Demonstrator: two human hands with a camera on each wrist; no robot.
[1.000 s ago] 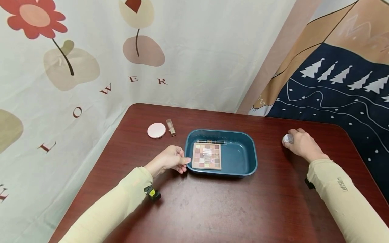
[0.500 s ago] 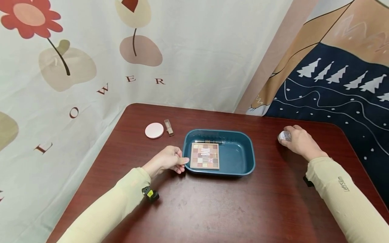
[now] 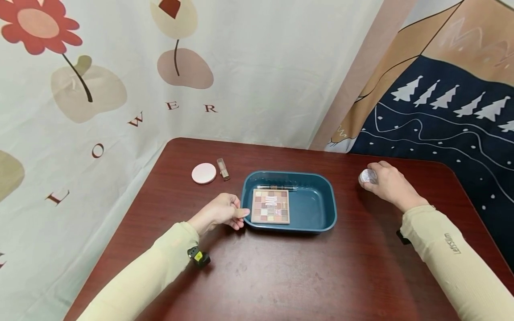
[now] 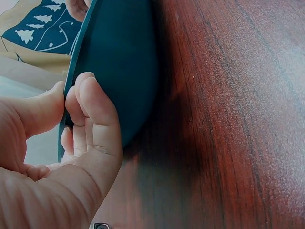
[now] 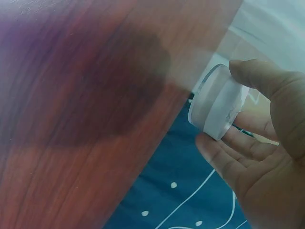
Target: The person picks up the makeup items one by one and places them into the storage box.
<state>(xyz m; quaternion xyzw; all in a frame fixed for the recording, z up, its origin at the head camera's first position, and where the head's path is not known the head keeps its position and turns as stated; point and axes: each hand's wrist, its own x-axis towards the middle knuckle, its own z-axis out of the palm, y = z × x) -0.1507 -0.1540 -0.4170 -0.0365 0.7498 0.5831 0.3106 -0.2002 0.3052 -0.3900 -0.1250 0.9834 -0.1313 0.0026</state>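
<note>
At the left end of the dark blue plastic tray (image 3: 315, 209), my left hand (image 3: 223, 211) pinches the rim between thumb and fingers. The left wrist view shows the thumb on one side of the tray wall (image 4: 128, 52) and the curled fingers on the other. A square eyeshadow palette (image 3: 271, 206) lies in the tray's left half. Behind it, along the back wall, lies a thin dark pencil-like stick (image 3: 277, 188). Off to the right, my right hand (image 3: 391, 185) grips a small round whitish jar (image 5: 219, 102) by its sides, thumb opposite the fingers, over the table's back right part.
Left of the tray on the brown table (image 3: 277, 276) lie a round pale pink compact (image 3: 204, 173) and a small lipstick-like tube (image 3: 222, 169). A white curtain (image 3: 257, 89) and a dark blue patterned cloth (image 3: 437, 129) hang behind the table's back edge.
My right hand has moved a little to the left with the jar. The left hand keeps its hold on the tray rim, and the view has shifted slightly.
</note>
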